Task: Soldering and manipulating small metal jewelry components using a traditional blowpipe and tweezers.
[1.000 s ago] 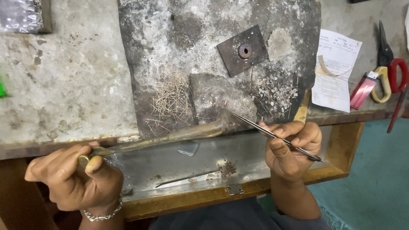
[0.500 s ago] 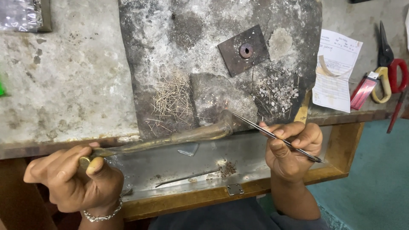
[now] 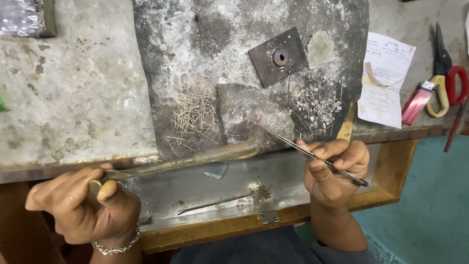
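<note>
Two tools meet at one spot on the grey soldering block (image 3: pixel 205 44): my left hand (image 3: pixel 83 208), at about eight o'clock in the view, is clenched around the end of a long brass blowpipe torch (image 3: pixel 195 157) whose nozzle reaches up toward the block's near edge, and my right hand (image 3: pixel 334 168), at about four o'clock, pinches a pair of slim steel tweezers (image 3: pixel 312 155) between thumb and fingers, their tips pointing to ten o'clock and resting just beside the nozzle. Whether the tips grip a piece I cannot tell; it is too small. Beyond the tips, at eleven o'clock, lies a heap of short fine wires (image 3: pixel 195 115), and at one o'clock a scatter of tiny metal bits (image 3: pixel 315 105). Farther up sits a dark square plate with a round washer (image 3: pixel 279 57). Off at three o'clock on the table (image 3: pixel 73 93) are a paper slip (image 3: pixel 383 78) and red-handled scissors (image 3: pixel 452 78). Below my hands is the catch tray (image 3: pixel 205 188). I judge the risk here to be a shaky wrist: a nudge of the tweezers could flick small parts off the edge, and heat aimed too wide could melt the nearby wires.
</note>
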